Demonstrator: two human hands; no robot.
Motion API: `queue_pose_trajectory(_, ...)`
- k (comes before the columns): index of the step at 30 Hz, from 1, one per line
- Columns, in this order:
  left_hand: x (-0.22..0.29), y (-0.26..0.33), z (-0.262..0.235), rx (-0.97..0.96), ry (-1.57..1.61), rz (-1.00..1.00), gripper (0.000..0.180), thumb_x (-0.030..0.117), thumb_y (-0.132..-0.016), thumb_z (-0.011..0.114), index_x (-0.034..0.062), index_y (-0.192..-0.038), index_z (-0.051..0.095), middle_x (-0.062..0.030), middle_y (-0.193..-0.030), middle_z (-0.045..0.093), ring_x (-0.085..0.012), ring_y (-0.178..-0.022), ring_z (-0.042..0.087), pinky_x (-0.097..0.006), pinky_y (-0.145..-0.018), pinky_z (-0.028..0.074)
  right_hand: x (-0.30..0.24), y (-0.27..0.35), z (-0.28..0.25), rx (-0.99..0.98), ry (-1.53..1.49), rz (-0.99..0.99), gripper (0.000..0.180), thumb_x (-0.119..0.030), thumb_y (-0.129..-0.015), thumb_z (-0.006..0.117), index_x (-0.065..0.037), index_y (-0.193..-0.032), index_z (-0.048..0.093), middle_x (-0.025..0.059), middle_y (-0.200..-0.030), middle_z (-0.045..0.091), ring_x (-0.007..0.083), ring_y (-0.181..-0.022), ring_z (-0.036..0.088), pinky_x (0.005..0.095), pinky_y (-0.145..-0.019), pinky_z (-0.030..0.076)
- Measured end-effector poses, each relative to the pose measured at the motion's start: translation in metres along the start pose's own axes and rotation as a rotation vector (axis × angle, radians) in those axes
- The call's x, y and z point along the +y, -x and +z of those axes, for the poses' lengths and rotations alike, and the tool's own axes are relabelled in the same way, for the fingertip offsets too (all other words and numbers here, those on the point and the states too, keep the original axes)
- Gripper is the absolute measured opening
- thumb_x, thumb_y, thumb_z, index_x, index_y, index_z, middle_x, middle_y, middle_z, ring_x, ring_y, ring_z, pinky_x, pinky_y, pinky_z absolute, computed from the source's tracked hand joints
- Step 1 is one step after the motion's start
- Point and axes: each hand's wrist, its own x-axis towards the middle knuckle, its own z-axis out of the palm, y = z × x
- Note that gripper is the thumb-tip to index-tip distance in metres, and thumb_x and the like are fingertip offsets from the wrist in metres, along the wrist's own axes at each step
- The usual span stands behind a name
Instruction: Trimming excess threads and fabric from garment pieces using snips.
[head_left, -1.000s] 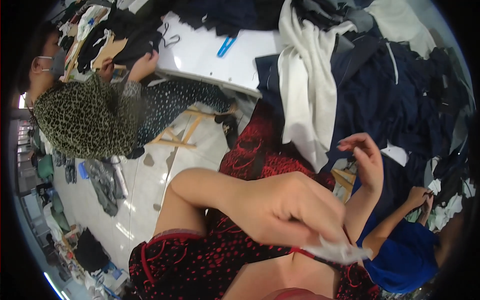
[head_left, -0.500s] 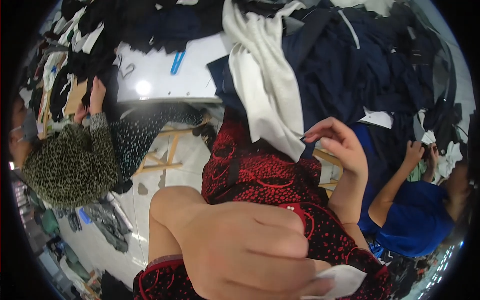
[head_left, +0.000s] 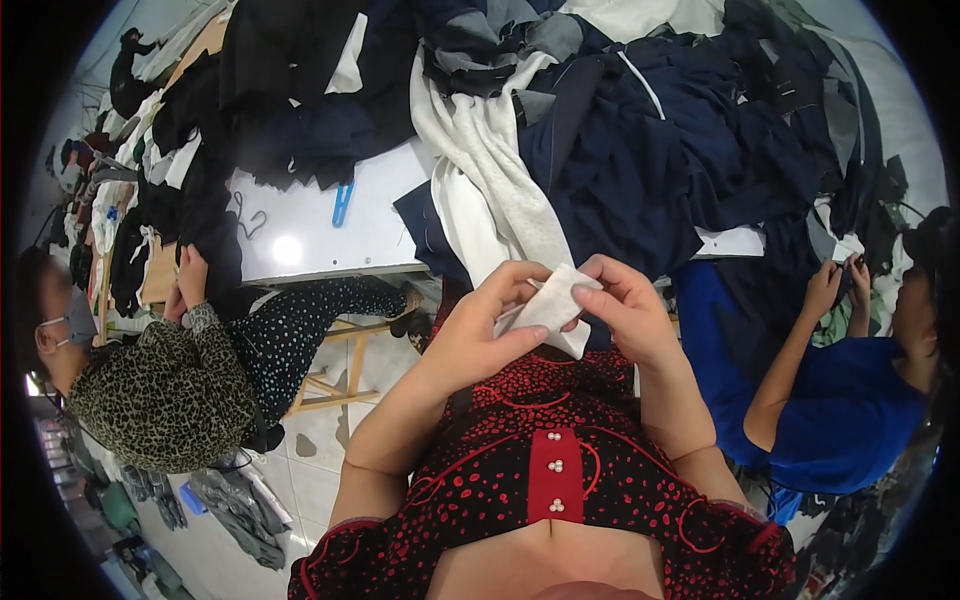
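In front of my lap, a small white piece of fabric (head_left: 548,303) is pinched between my two hands. My left hand (head_left: 474,335) grips its left side with thumb and fingers. The other side is held by my right hand (head_left: 632,312), with the thumb on top. A long strip of white knit cloth (head_left: 500,165) hangs over the table edge just behind, its lower end partly hidden by the piece and my fingers. Dark navy fabric (head_left: 640,150) is heaped beside the strip.
A white tabletop (head_left: 300,215) shows at the left, with a blue thread snipper (head_left: 343,204) and black cord on it. One person in leopard print (head_left: 160,400) sits at the left, another in blue (head_left: 830,430) at the right. Wooden stool legs (head_left: 345,370) stand below.
My left hand has come down and forward from close to the camera, bringing the small white fabric piece to my right hand. My right hand has moved left and now holds it too.
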Motion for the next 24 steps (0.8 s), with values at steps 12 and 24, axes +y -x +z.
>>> queue_pose_trajectory(12, -0.007, 0.015, -0.011, -0.062, -0.078, -0.025, 0.016, 0.005, -0.075, 0.060, 0.0006, -0.090, 0.059, -0.0039, -0.083, 0.056, -0.0103, -0.081, 0.052, -0.023, -0.074, 0.040, 0.005, 0.010, -0.024, -0.064, -0.139, -0.007, 0.014, -0.007, -0.082, 0.058, 0.001, -0.092, 0.053, 0.0055, -0.085, 0.057, 0.0142, -0.081, 0.057, 0.0264, -0.075, 0.046)
queue_pose_trajectory(24, -0.007, -0.004, 0.007, -0.276, -0.198, 0.295, 0.035, 0.005, -0.070, 0.060, -0.0009, -0.104, 0.053, -0.0148, -0.112, 0.053, -0.0267, -0.112, 0.047, -0.033, -0.094, 0.033, 0.040, 0.001, -0.010, -0.284, -0.529, 0.315, 0.038, -0.008, -0.076, 0.063, 0.001, -0.111, 0.051, 0.0067, -0.102, 0.058, 0.0152, -0.090, 0.059, 0.0268, -0.077, 0.048)
